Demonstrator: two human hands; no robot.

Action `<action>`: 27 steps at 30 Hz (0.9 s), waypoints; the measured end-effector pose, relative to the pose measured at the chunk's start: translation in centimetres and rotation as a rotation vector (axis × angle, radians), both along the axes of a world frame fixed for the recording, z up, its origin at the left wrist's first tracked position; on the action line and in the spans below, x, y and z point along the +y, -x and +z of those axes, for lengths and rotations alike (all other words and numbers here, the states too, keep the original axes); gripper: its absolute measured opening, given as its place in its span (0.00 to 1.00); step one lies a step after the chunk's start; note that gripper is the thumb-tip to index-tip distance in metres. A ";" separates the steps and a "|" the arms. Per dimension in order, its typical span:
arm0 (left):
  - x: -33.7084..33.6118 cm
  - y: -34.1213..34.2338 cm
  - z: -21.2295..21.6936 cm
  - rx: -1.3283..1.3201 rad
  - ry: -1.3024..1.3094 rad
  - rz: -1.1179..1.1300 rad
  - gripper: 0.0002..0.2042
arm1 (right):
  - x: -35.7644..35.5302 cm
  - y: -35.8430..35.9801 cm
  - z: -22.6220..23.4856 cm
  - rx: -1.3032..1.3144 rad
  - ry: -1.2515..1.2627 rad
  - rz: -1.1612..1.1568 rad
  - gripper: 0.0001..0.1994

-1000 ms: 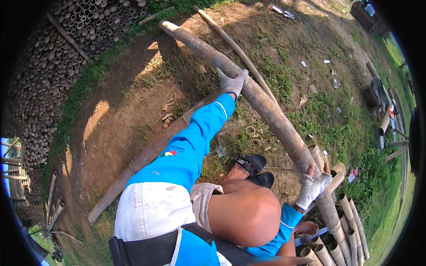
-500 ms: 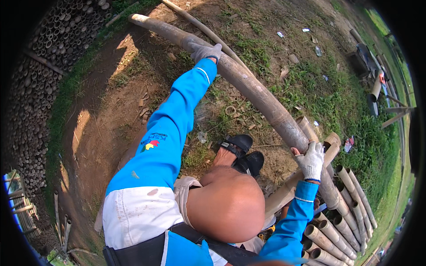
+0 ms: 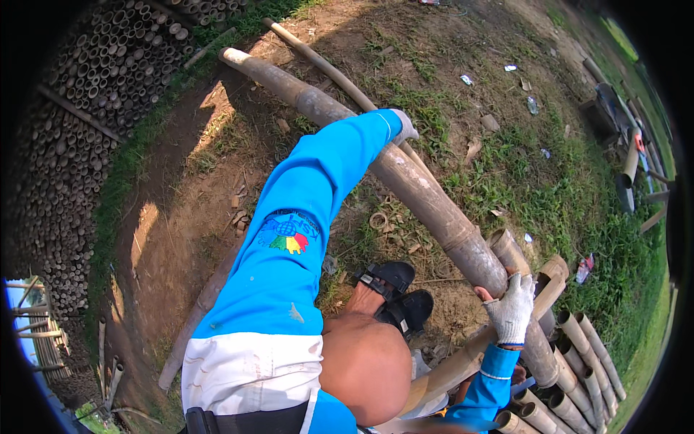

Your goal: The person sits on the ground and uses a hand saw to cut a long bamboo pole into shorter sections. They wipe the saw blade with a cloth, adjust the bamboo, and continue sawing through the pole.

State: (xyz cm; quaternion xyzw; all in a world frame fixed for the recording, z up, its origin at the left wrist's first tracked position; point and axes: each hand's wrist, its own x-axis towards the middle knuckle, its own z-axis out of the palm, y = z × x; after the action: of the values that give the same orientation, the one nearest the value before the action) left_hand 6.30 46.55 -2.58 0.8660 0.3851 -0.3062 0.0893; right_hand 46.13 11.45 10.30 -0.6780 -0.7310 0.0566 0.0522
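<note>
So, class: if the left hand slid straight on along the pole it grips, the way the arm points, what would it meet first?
The left hand lies on the thick bamboo pole. Straight on, probably grass beyond the thinner pole; depth is unclear.

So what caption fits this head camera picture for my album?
Gloved left hand and right hand grip a long bamboo pole above grassy ground.

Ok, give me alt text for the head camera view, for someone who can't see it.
A person in a blue sleeve grips a long thick bamboo pole with both gloved hands, left hand farther along, right hand near its end, above grassy dirt ground and a bamboo stack.
</note>
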 end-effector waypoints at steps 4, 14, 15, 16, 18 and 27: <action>0.9 -0.8 -3.1 0.014 0.063 -0.013 0.33 | -0.1 0.1 -0.1 0.067 -0.021 0.001 0.43; 0.5 0.6 -1.7 -0.297 -0.540 0.503 0.13 | 0.5 -1.9 -1.7 0.248 -0.079 0.059 0.33; 0.7 1.0 -1.3 -0.077 -0.490 0.360 0.12 | 0.7 -2.1 -2.1 0.322 -0.097 0.040 0.31; 0.7 1.8 -1.0 -0.040 -0.497 0.349 0.12 | 1.0 -2.2 -2.5 0.431 -0.092 0.020 0.29; 1.2 3.3 0.5 -0.001 -0.500 0.314 0.11 | 1.4 -2.1 -3.0 0.421 -0.082 -0.010 0.26; -0.6 6.0 6.5 -0.204 -0.844 0.344 0.08 | 4.9 6.5 0.7 0.221 -0.426 0.152 0.32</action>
State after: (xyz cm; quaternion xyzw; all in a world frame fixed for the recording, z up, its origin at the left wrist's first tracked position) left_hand 0.29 45.97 3.91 0.7757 0.6034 -0.0168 -0.1841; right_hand 39.60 16.37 10.95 -0.5845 -0.7652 -0.0212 0.2692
